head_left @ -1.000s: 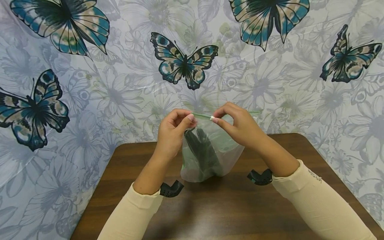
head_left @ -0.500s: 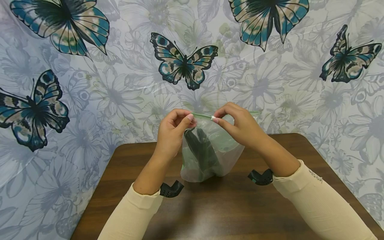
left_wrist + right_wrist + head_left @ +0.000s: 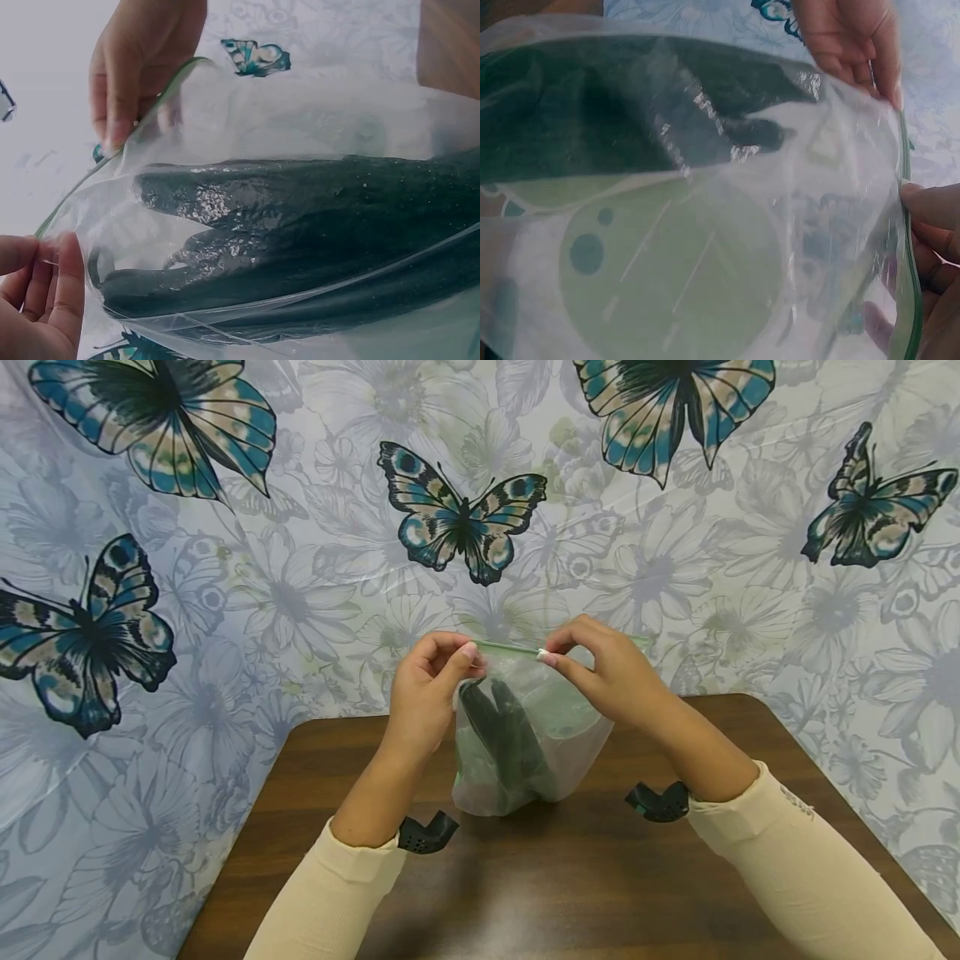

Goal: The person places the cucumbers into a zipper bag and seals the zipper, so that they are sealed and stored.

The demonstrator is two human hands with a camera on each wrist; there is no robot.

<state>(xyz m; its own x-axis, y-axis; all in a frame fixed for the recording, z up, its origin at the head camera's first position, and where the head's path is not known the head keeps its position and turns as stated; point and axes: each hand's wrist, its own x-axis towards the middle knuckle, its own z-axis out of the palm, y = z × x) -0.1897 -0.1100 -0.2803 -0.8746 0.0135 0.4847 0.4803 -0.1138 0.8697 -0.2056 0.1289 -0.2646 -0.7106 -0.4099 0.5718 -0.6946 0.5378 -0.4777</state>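
Observation:
A clear zipper bag (image 3: 577,735) with a green zip strip stands upright on the table, printed with pale green circles. Inside it is a dark green item (image 3: 510,743) with finger-like ends, shiny and speckled in the left wrist view; its kind cannot be made out for sure. My left hand (image 3: 423,693) pinches the left part of the bag's top edge between thumb and fingers. Farther right along the same strip, my right hand (image 3: 603,672) pinches the small white slider (image 3: 542,654). Green zip strip (image 3: 909,277) runs between both hands in the right wrist view.
The brown wooden table (image 3: 525,893) lies beneath the bag and forearms. Close behind it hangs a floral cloth (image 3: 300,585) with large butterflies. A black wrist camera (image 3: 427,832) sits on the left wrist, another wrist camera (image 3: 657,802) on the right.
My right hand has shifted slightly right with the white slider. The left hand has moved a little left, so the gap between the hands is wider. The bag stays in place.

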